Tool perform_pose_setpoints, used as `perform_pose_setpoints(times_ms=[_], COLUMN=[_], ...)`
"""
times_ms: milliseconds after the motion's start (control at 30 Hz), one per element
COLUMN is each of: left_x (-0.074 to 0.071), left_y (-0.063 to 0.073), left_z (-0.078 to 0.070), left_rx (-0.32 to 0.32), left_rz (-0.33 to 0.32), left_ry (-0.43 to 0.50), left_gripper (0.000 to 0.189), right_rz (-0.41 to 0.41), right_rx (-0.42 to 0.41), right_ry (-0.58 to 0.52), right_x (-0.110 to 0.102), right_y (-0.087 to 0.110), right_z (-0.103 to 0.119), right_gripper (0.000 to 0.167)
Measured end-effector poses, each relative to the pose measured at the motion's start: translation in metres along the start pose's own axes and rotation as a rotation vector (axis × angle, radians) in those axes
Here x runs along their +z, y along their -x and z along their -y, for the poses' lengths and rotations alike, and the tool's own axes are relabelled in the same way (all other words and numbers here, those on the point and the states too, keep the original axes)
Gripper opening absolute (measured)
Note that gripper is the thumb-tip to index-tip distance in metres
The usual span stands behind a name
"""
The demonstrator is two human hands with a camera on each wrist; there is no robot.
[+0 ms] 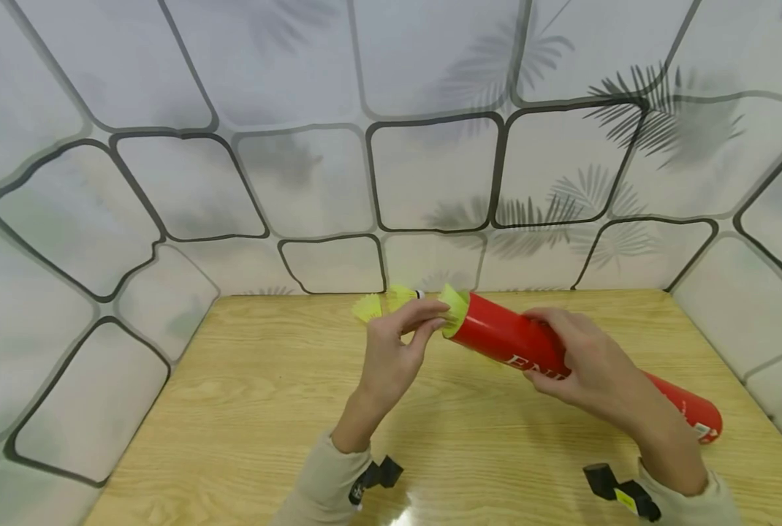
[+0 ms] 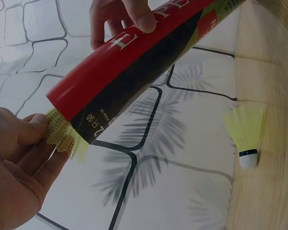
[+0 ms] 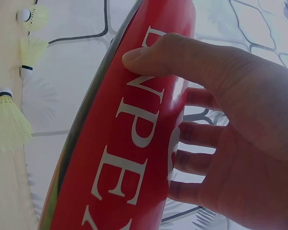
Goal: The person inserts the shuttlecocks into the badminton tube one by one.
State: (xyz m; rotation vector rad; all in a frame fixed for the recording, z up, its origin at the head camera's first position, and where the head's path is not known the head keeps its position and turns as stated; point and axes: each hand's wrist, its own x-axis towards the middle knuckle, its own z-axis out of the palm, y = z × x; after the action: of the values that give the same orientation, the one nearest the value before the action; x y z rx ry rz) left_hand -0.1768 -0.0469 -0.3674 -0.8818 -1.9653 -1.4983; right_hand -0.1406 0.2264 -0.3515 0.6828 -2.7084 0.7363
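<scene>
At the far side of the table (image 1: 246,380), leftmost, lies a yellow shuttlecock (image 1: 367,308), with a second shuttlecock (image 1: 401,297) just to its right, its white cork turned to the right.

In front of these the person's left hand (image 1: 394,358) pinches, thumb against fingers, the rim of another shuttlecock's yellow skirt (image 1: 455,310). That skirt sticks out of the mouth of a red tube (image 1: 509,332); its cork is hidden inside. The skirt is probably feather-light, springy and easily creased or split, so a gentle pinch at the rim suits it here, while the firmer cork would be the better hold on a loose one.

The tube is held slantwise above the table, its mouth towards the left hand and its far end down to the right. It looks light, smooth and a little slippery, stiff enough for a steady grip round the middle but likely to dent if squeezed hard. A bit of yellow shows below it, where a third loose shuttlecock (image 3: 10,120) appears in the right wrist view.

Rightmost, the right hand (image 1: 595,372) is wrapped round the tube's middle, thumb on one side and fingers on the other.
</scene>
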Motion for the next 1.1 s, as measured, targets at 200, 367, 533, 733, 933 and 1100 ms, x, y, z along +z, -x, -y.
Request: perform_pose_setpoints(times_ms=[200,367,533,733,933,1100], left_x=[0.007,0.01,0.011,0.011,0.013,0.014], left_y=[0.001,0.001,0.003,0.004,0.005,0.004], left_z=[0.0,0.001,0.004,0.008,0.008,0.007], left_rx=[0.014,0.033,0.028,0.02,0.002,0.009], left_rz=[0.028,0.062,0.088,0.158,0.206,0.237], left_ry=[0.014,0.04,0.076,0.141,0.148,0.143], left_gripper=[0.016,0.018,0.018,0.019,0.022,0.021], right_rz=[0.002,-0.02,-0.022,-0.009,-0.015,-0.017], right_rx=[0.008,-0.012,-0.025,-0.007,-0.007,-0.011], right_ry=[-0.001,-0.007,-0.005,-0.009,-0.002,0.002], right_x=[0.0,-0.002,-0.002,-0.002,-0.003,-0.003], right_y=[0.0,0.001,0.0,0.001,0.001,0.002], right_z=[-0.001,-0.003,-0.004,-0.003,-0.004,-0.004], right_gripper=[0.073,0.073,0.073,0.073,0.072,0.072])
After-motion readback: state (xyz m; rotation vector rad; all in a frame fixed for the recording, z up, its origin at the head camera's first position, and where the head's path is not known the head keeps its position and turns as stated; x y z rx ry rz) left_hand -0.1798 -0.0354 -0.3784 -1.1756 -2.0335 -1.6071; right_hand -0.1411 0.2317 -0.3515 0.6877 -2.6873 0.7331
